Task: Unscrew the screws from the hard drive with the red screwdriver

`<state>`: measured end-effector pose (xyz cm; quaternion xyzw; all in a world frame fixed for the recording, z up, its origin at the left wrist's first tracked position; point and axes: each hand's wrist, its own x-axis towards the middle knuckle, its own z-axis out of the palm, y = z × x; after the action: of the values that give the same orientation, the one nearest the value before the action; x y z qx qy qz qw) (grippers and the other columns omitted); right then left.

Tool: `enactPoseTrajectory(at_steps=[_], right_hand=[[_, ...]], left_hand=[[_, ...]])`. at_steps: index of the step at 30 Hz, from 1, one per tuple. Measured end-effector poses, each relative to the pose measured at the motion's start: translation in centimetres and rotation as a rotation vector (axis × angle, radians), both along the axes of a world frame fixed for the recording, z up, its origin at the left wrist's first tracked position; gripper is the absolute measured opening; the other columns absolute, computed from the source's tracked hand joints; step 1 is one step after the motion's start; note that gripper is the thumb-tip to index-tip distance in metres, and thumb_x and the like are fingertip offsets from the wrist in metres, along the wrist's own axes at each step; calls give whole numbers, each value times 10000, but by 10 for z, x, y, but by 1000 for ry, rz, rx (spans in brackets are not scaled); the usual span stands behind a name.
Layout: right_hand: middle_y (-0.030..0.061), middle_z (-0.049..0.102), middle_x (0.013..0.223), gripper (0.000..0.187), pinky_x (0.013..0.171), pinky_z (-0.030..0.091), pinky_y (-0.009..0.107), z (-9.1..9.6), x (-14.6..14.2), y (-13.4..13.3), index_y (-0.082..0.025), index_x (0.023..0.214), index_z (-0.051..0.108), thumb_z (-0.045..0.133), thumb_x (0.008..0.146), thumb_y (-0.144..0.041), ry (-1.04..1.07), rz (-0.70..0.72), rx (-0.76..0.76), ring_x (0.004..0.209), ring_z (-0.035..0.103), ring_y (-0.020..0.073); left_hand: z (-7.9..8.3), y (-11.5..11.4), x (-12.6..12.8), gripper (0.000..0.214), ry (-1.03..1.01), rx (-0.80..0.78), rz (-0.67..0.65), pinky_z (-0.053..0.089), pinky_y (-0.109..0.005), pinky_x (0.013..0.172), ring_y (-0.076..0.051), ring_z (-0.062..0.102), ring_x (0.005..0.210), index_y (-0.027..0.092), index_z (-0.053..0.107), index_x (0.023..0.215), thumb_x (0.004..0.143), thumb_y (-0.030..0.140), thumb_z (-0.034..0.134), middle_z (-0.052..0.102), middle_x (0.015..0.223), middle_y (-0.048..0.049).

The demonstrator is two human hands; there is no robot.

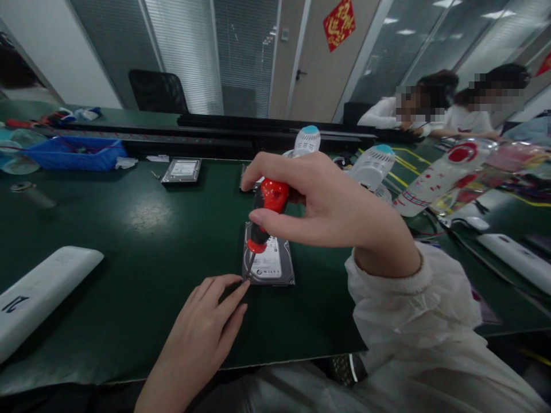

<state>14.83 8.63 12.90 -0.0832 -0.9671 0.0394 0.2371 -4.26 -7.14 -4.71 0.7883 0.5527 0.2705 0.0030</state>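
A hard drive (275,259) with a white label lies on the green table in front of me. My right hand (297,198) is wrapped round the red and black handle of a screwdriver (272,196). The shaft slants down, with its tip at the drive's near left corner. My left hand (210,321) reaches to that same corner. Two of its fingertips touch around the screwdriver tip, while the thumb is held apart; the fingers are stretched out. Whether a screw sits under the tip is too small to tell.
Another hard drive (182,171) lies farther back, near a blue tray (75,154). A white oblong device (47,289) is at left. White and teal devices (373,165) and bottles (447,176) stand at right, with cables nearby. Two people sit across at the far right.
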Motion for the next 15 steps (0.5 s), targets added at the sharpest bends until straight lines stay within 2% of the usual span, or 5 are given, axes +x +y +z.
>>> enactPoseTrajectory(at_steps=[3,9,15], right_hand=[[-30,574,890,244,713,359,237,2,1,-1,-120,1166,553,484,1022,-306,-25,21,-19,740,461,72],[-41,585,850,350,686,326,243,0,1,0,-137,1158,560,499,1049,-464,-37,-51,3,685,453,68],[-42,564,847,254,683,344,241,1,2,-1,-127,1179,535,468,1019,-312,-49,-7,16,692,436,70]], left_hand=[[-1,1,-1,325,0,21,-10,593,-446,896,-281,643,1125,209,662,1345,1064,223,501,673,1274,-108],[-1,0,-1,323,12,5,-4,593,-461,909,-285,631,1155,204,652,1351,1067,220,500,661,1306,-110],[0,1,0,318,13,12,-14,591,-462,914,-280,637,1144,197,655,1343,1062,204,505,667,1296,-105]])
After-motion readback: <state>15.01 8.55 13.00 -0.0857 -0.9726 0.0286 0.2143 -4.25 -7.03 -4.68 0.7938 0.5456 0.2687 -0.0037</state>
